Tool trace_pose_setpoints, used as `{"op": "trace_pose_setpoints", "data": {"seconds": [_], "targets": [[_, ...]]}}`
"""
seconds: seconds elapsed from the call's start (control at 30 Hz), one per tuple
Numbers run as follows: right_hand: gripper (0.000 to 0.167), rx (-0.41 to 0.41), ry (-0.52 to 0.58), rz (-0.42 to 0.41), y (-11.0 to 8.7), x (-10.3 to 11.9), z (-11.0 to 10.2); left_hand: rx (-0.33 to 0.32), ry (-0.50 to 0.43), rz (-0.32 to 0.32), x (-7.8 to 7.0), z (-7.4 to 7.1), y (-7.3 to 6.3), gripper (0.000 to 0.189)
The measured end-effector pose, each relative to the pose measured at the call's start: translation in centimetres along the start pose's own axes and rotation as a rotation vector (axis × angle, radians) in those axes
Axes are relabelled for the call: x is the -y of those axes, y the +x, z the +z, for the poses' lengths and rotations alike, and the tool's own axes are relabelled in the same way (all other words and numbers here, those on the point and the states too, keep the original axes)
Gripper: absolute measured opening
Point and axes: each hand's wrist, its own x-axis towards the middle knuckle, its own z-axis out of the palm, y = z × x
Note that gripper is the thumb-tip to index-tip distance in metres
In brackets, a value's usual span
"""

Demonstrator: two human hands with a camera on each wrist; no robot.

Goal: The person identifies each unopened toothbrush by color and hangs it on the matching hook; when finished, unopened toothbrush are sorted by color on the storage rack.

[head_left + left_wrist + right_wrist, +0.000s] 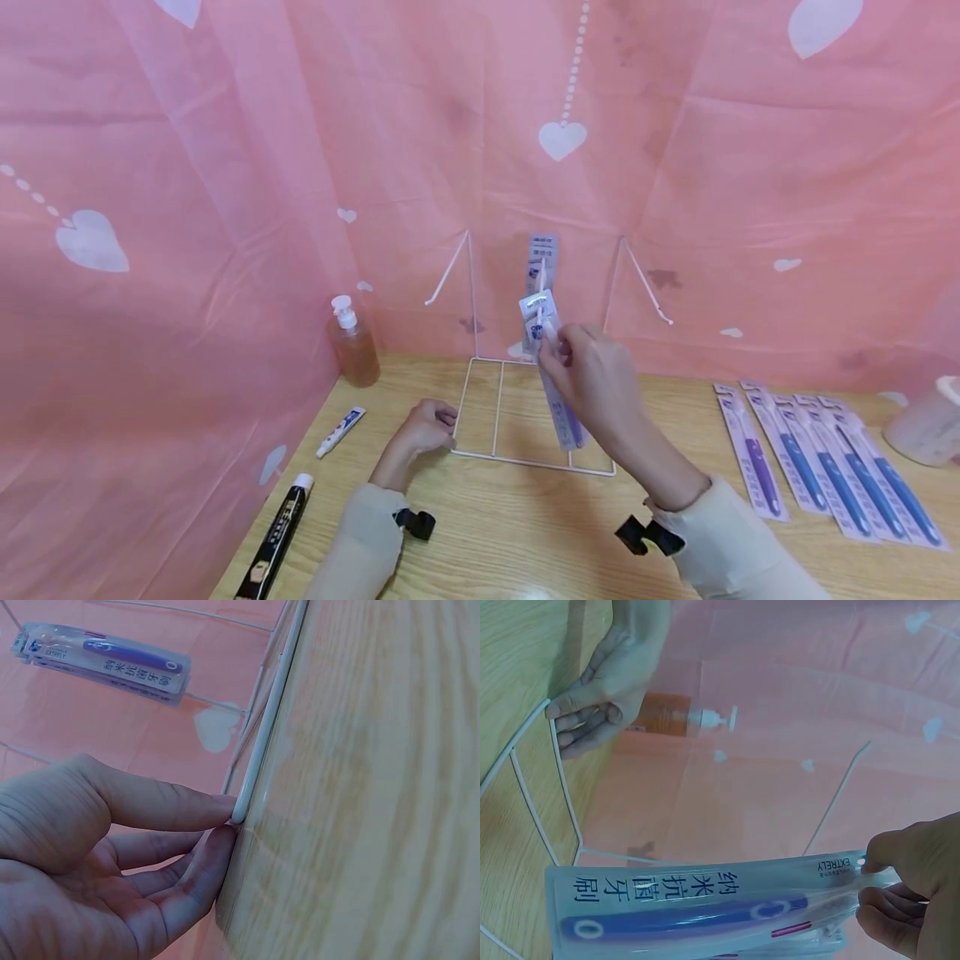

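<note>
My right hand (600,379) holds a packaged toothbrush (557,404) by its upper part, thumb against fingers. In the right wrist view the toothbrush pack (667,907) shows a blue-purple handle through clear plastic. Behind it, more toothbrush packaging (542,248) hangs at the middle of a white wire rack (532,462); the hook there is mostly hidden. My left hand (423,427) is at the rack's front left corner. In the left wrist view, the thumb and a finger of the left hand (142,847) pinch the rack's wire (262,742).
Several packaged toothbrushes (817,458) lie at the right, near a white cup-like container (930,425). On the left are a pump bottle (356,350), a small tube (341,432) and a black tube (276,537). Bare wire hooks (447,267) jut out on both sides.
</note>
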Motion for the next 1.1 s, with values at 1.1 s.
{"op": "trace_pose_setpoints", "data": {"seconds": [1.1], "targets": [[0.021,0.152,-0.033,0.345,6.9,-4.2,5.0,-0.005,0.012,0.004,0.1,0.2,0.3,0.045]]}}
